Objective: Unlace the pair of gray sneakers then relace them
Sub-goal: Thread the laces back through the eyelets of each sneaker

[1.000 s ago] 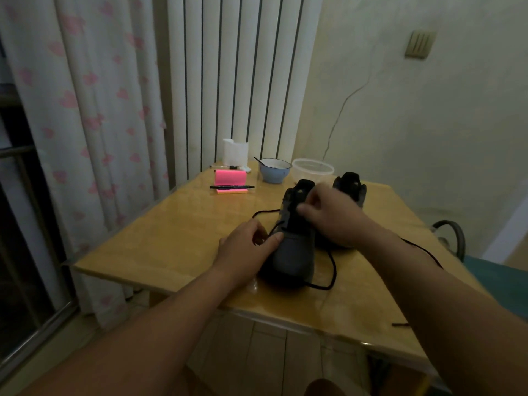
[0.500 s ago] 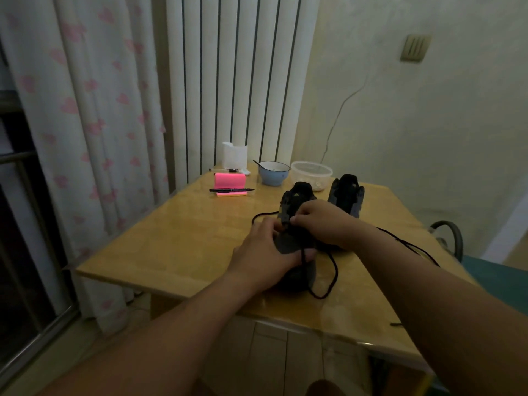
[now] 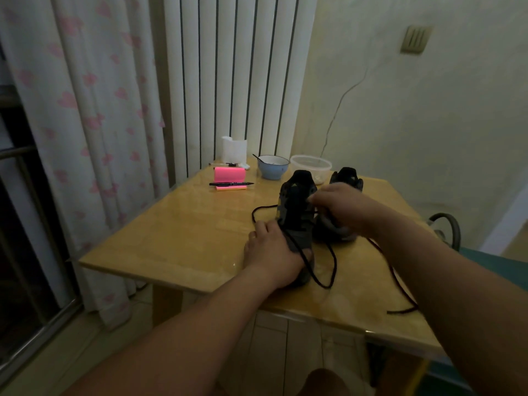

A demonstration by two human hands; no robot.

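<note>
Item: one pair of gray sneakers, unlacing in progress, on a yellow desk (image 3: 177, 224).

1. Far left: pale curtain (image 3: 85, 132) with pink print. Not involved.
2. Upper centre-left, desk's far edge: pink notepad (image 3: 230, 174) with a black pen (image 3: 231, 183) lying just before it, then a blue bowl (image 3: 273, 167) and a clear tub (image 3: 311, 164).
3. Centre: left grip (image 3: 271, 252). It clasps the toe of the near sneaker (image 3: 297, 207), fingers on one flank and thumb on the other, pinning it to the desk. A second ago it sat higher, beside the lacing; it has slid down to the toe.
4. Centre: black lace (image 3: 325, 286). It runs slack from under the left grip into a loop on the desk's near part, with a further loop left of the shoe.
5. Centre-right: right grip (image 3: 340, 207). Its fingertips are closed at the near sneaker's right eyelet row, apparently pinching the lace; blur hides the exact contact. It has moved from the tongue out to the right.
6. Right of centre: far sneaker (image 3: 347, 178), standing just behind the right grip, untouched.
7. Right: a lace strand (image 3: 400, 311) trails to the desk's near edge; which shoe it belongs to cannot be told.

Assessment: the hands have parted, one bracing and one drawing, so a crossing is likely being pulled free. Relacing has not begun.
</note>
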